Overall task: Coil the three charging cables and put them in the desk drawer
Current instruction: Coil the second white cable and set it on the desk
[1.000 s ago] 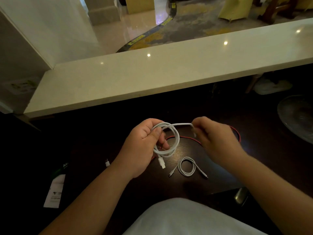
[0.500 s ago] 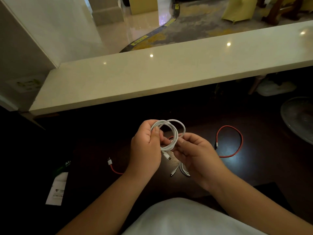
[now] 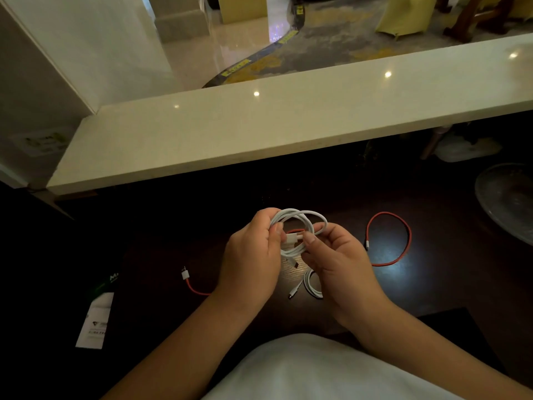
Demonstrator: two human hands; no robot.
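Above the dark desk (image 3: 432, 287) I hold a white charging cable (image 3: 300, 217) wound into a loose coil. My left hand (image 3: 251, 255) grips the coil's left side. My right hand (image 3: 337, 258) pinches its right side, the thumb near a white plug inside the loop. A smaller white cable (image 3: 313, 285) lies coiled on the desk beneath my right hand, partly hidden by it. A red cable (image 3: 403, 241) sprawls uncoiled across the desk, one loop at the right and its white plug end (image 3: 185, 274) at the left. No drawer is in view.
A pale stone counter (image 3: 288, 119) runs along the desk's far side, overhanging it. A white and green leaflet (image 3: 98, 316) lies at the desk's left. A round glass dish (image 3: 507, 197) sits at the far right. My white shirt fills the bottom edge.
My right hand brought the loose white end in from the right and laid it onto the coil, then shifted to pinch the coil's right side. The coil has gained a turn.
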